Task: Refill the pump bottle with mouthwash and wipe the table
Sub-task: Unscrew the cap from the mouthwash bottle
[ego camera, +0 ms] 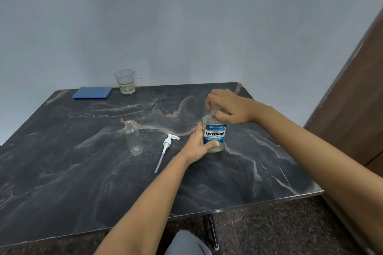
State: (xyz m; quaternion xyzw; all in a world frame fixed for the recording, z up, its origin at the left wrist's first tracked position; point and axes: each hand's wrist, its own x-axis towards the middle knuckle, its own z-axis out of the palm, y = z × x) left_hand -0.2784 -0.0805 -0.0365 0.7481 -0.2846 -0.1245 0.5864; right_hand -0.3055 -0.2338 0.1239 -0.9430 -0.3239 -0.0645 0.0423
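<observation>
A clear mouthwash bottle [214, 133] with a blue label stands upright on the dark marble table [83, 182], right of centre. My left hand [198, 144] grips its lower body from the left. My right hand [227, 105] is curled over its cap from above, hiding most of the cap. An empty clear pump bottle [133, 137], its neck uncovered, stands to the left. The white pump head [165, 150] with its long tube lies flat on the table between the two bottles.
A folded blue cloth [92, 92] lies at the table's far left edge. Beside it stands a glass [125, 81] with a little pale liquid. A brown wooden panel [356, 89] rises at the right. The wall runs close behind the table.
</observation>
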